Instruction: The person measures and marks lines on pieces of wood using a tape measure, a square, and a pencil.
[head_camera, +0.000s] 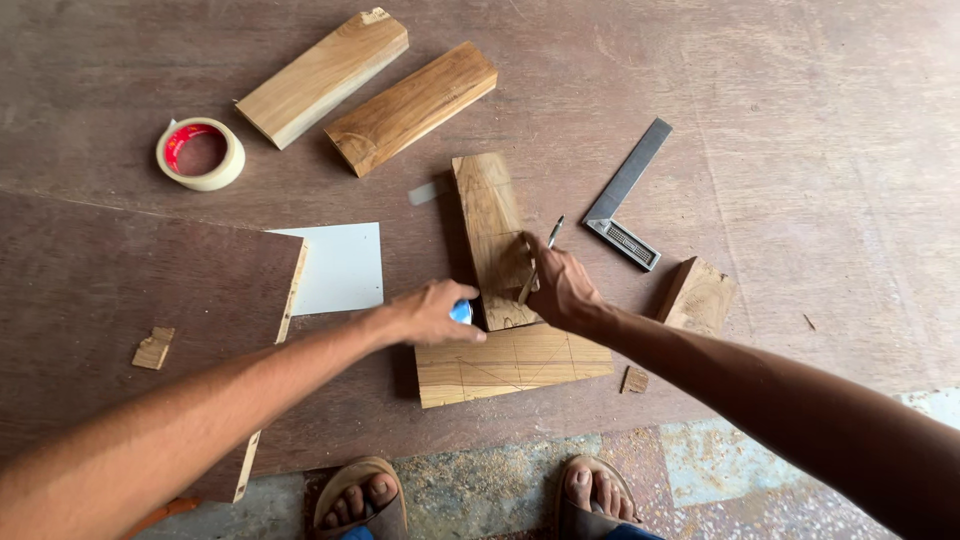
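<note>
Brown board worktop (800, 180): marking stage, looks like. Right hand (562, 288) gripping thin pencil (551, 236) at 12 over upright pale wooden block (490, 235); left hand (432, 313) clutching small blue object (461, 311). Probably needs steady bracing.

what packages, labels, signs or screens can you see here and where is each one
Tape roll: upper left on the board, a cream ring with a red printed label inside its core.
White sheet: left of the left hand, flat, rectangular, blank.
No packages, signs or screens show.
</note>
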